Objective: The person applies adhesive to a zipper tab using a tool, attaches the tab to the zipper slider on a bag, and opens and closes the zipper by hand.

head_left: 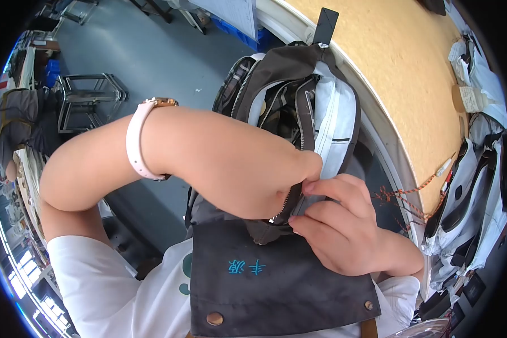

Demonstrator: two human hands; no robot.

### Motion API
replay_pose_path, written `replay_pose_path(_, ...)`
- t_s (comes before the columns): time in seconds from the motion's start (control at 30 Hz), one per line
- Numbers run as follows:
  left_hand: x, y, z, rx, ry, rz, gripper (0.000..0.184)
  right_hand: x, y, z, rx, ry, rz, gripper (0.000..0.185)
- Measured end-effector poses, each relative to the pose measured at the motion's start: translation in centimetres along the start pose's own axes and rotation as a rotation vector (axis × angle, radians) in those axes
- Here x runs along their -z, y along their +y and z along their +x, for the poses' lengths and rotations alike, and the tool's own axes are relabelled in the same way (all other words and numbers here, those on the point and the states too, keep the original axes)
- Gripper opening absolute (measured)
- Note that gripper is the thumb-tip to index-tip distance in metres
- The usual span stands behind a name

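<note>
A dark grey backpack point(287, 59) with its zippers undone hangs in front of me, its pale lining point(333, 112) and a patterned inner pocket showing. My left hand point(284, 183) is curled closed over the zipper edge low on the bag; its fingers are mostly hidden beneath it. My right hand point(343, 225) pinches the dark zipper edge point(292, 204) of the same bag between thumb and fingers, right against the left hand. A pink watch strap point(135, 138) circles my left wrist.
A curved tan worktable point(394, 67) borders the bag on the right. Orange cords point(414, 205) dangle at its edge, beside several pale and black bag pieces point(479, 197). A metal-framed stool point(93, 96) stands on the grey floor at left. I wear a dark apron point(276, 298).
</note>
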State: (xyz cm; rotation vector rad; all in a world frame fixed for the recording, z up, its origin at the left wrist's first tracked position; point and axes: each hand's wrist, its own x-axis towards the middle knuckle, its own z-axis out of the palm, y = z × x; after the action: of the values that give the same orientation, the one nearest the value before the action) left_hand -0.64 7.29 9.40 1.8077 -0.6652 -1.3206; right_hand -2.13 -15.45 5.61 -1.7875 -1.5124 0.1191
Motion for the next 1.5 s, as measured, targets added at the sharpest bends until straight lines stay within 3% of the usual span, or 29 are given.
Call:
replay_pose_path(0.13,0.3,0.4,0.4,0.153,-0.084,-0.111,0.029,0.5,0.3,0.4,-0.066,-0.071,0.128,0.021)
replay_pose_path(0.43,-1.0,0.1,1.1,0.09,0.05,-0.038,0.037,0.8,0.5,0.6,-0.228,-0.165,0.336,0.023)
replay_pose_path(0.63,-1.1,-0.5,1.4,0.118,0.007,-0.173,0.037,0.9,0.9,0.6,-0.255,-0.173,0.389,0.02)
replay_pose_path(0.73,-1.7,-0.5,1.5,0.044,0.102,-0.036,0.036,0.5,0.9,0.5,-0.254,-0.151,0.427,0.019)
replay_pose_path(0.87,-2.2,0.0,1.3,0.064,0.048,0.169,0.036,-0.1,0.8,0.2,-0.28,-0.184,0.468,0.018)
replay_pose_path(1.03,-2.6,0.0,0.7,0.019,0.031,0.338,0.036,-0.6,0.5,0.1,-0.236,-0.15,0.363,0.018)
replay_pose_path(1.13,-2.5,-0.8,-0.5,-0.082,0.147,0.331,0.045,-0.6,0.6,0.1,-0.228,-0.122,0.289,0.02)
replay_pose_path(1.23,-2.8,-0.4,-1.0,-0.015,0.191,0.386,0.058,-0.7,0.7,0.0,-0.228,-0.095,0.264,0.018)
replay_pose_path(1.5,-4.1,-0.9,-0.9,-0.087,0.347,0.182,0.065,-1.1,1.1,-0.3,-0.178,-0.051,0.214,0.022)
